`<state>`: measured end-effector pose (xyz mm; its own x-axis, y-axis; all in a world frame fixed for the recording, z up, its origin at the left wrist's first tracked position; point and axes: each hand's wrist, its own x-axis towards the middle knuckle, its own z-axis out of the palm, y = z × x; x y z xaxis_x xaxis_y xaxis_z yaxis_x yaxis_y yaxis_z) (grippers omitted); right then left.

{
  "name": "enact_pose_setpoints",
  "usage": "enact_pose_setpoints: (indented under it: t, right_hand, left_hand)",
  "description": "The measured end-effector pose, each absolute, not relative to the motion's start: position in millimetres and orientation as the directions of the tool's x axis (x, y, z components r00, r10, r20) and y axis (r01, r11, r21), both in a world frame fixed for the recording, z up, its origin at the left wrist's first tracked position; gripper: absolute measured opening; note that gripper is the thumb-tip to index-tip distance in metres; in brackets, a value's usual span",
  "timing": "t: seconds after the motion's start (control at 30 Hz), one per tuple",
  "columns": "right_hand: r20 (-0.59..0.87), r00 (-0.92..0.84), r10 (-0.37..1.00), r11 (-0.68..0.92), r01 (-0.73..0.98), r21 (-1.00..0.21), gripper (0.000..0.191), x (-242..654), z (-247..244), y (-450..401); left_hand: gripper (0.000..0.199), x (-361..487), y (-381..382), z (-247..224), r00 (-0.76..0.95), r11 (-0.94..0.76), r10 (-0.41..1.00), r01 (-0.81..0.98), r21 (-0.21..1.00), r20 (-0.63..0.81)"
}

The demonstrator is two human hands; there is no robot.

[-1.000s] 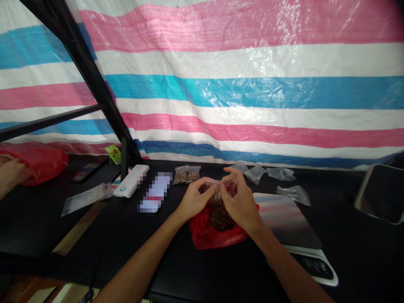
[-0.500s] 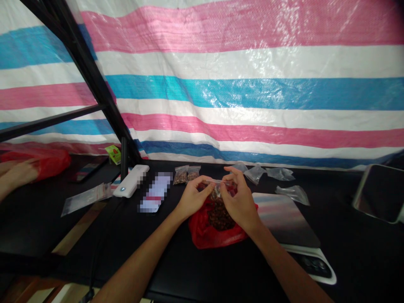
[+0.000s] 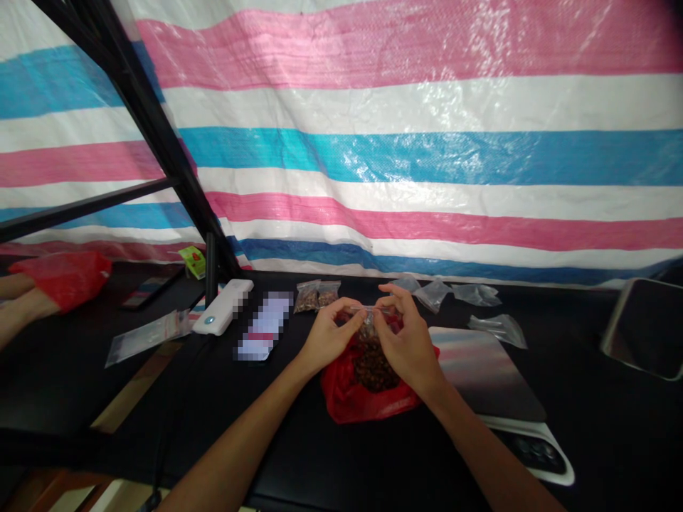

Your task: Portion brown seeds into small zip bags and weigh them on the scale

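Both my hands pinch the top edge of a small clear zip bag point(image 3: 368, 324), thumbs near each other. My left hand point(image 3: 335, 333) grips its left side and my right hand point(image 3: 401, 331) its right side, with the right index finger raised. Whether the bag's top is sealed cannot be made out. Below it lies an open red plastic bag point(image 3: 349, 405) holding a heap of small brown pieces point(image 3: 378, 373), like dried spice or seeds. Behind my left hand, two small filled zip bags point(image 3: 317, 295) lie side by side.
Several clear bags point(image 3: 474, 294) lie behind and right of my hands. A flat silver-grey device point(image 3: 485, 377) with a white base sits right, a dark-screened device point(image 3: 648, 327) farther right. Left are a phone point(image 3: 265, 326) and white device point(image 3: 221, 307). Another person's hands hold a red bag point(image 3: 75, 277).
My hands keep their pinch on the small zip bag with hardly any movement. At far left, the other person's hands and red bag have shifted, and the bag now covers the fingers.
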<state>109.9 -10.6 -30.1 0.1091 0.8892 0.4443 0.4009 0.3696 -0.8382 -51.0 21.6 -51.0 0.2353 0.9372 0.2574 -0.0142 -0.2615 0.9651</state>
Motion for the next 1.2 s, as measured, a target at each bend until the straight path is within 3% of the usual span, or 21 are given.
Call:
enact_pose_setpoints:
  t: [0.13,0.4,0.63,0.77,0.97,1.2]
  right_hand:
    - [0.453,0.101,0.886,0.376,0.417,-0.827,0.033,110.4,-32.8,-11.3]
    - [0.464,0.063,0.884,0.391,0.448,-0.804,0.043,110.3,-31.7,-11.5]
    - [0.487,0.084,0.869,0.396,0.473,-0.787,0.032,111.1,-32.6,-10.2]
    - [0.49,0.061,0.87,0.399,0.499,-0.769,0.039,111.3,-29.6,-10.9]
    - [0.504,0.046,0.862,0.389,0.577,-0.718,0.028,108.4,-28.3,-14.3]
    - [0.526,0.024,0.85,0.418,0.576,-0.702,0.039,108.9,-28.7,-13.6]
  left_hand:
    - [0.031,-50.1,21.4,-50.5,0.227,-0.266,0.938,-0.012,0.964,0.262]
    - [0.027,-51.6,20.9,-46.9,0.209,-0.265,0.943,-0.003,0.964,0.26]
    - [0.028,-56.4,25.9,-51.0,0.266,-0.245,0.935,0.014,0.969,0.233]
    - [0.031,-56.3,26.8,-51.7,0.251,-0.239,0.94,-0.004,0.971,0.233]
    - [0.03,-53.8,23.5,-48.9,0.251,-0.225,0.942,-0.027,0.974,0.224]
    - [0.03,-58.4,26.0,-47.4,0.253,-0.252,0.935,-0.016,0.968,0.248]
